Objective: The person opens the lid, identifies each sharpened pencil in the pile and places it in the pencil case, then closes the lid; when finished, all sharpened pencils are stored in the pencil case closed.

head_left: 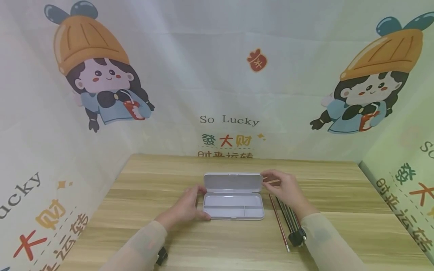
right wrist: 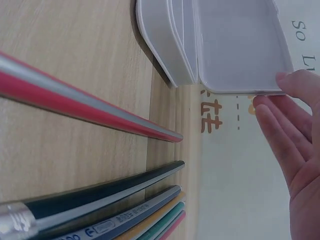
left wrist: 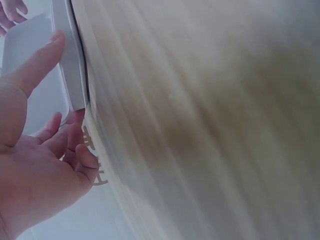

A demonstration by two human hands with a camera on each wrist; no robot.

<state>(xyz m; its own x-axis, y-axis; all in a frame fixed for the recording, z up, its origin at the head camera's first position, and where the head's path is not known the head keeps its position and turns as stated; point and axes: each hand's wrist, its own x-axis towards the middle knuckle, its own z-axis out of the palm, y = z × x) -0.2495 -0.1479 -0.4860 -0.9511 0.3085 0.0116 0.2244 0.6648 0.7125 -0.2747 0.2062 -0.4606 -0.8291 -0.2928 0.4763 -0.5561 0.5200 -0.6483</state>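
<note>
1. Case [head_left: 223, 200], white, sits mid-desk [head_left: 237, 244], lid [head_left: 233, 183] raised at the back; tray divided into compartments.
2. Left hand [head_left: 184, 205] at the case's left end: thumb on the near corner, fingers round the far one, holding it.
3. Right hand [head_left: 285, 186] pinches the lid's right edge between thumb and fingers.
4. Red pencil [head_left: 279, 224] right of the case; pencil bundle [head_left: 288, 216] just beyond, black band [head_left: 297, 238] near its close end.
5. Dark object [head_left: 162, 256] by left sleeve [head_left: 142, 244]; partly hidden.
</note>
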